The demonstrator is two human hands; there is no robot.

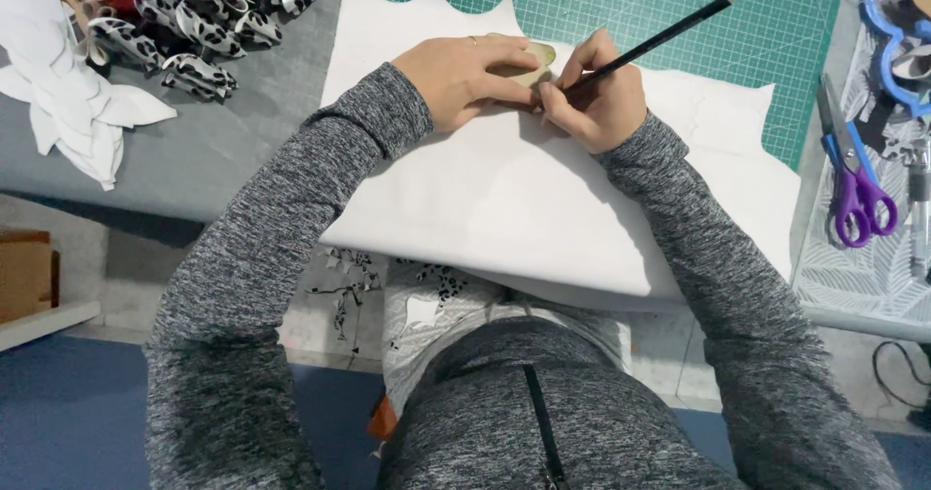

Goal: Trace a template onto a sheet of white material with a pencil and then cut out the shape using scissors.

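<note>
Most of the small tan template (536,61) was hidden under the fingers, so its shape couldn't really be made out. It was pinned flat by the left hand (461,78), fingers pressed down on it, near the far edge of the white sheet (504,209). A black pencil (648,42) was pinched in the right hand (596,97), tip lost right at the template's edge. The sheet's near edge was draped off the table, and plenty of bare sheet was left below the hands. Purple scissors (858,194) were parked well right of the sheet, and a pile of spotted bows (199,25) was cut off at the top left.
</note>
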